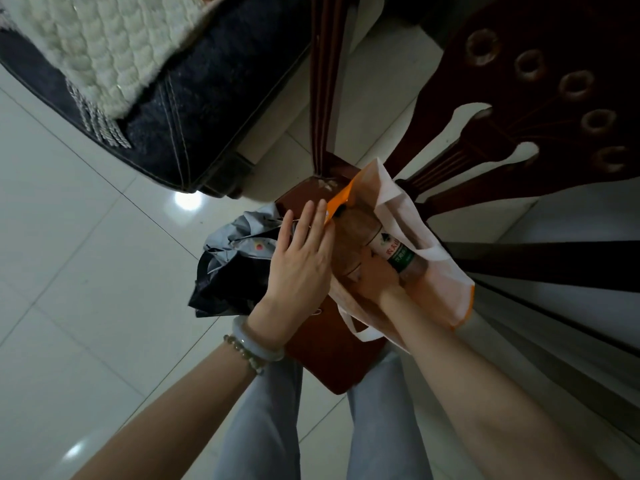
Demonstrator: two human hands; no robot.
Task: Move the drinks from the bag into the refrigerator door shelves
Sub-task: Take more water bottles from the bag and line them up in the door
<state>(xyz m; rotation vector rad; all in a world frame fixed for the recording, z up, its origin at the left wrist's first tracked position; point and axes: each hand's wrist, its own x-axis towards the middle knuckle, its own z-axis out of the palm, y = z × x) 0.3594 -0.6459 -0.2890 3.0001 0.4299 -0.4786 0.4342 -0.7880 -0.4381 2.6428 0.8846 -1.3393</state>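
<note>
Bottle (394,252) in bag (446,282) on chair (332,355), 3 o'clock of left hand (301,258) | right hand (375,275) inside bag, curled round bottle | left hand flat, fingers straight, pressing bag's 9 o'clock edge

The bag (446,271): thin non-woven cloth, matt, half see-through. In it, the bottle (394,251): clear smooth plastic, glossy printed label. The chair (332,351): dark red-brown wood, varnished, dull sheen (finish chipped at the seat's far corner). The floor (86,271): pale glazed tiles, bright reflections. The cushion (194,109): coarse dark denim-like cloth, white fleecy top. The bangle (256,344): smooth, polished, stone-like.
</note>
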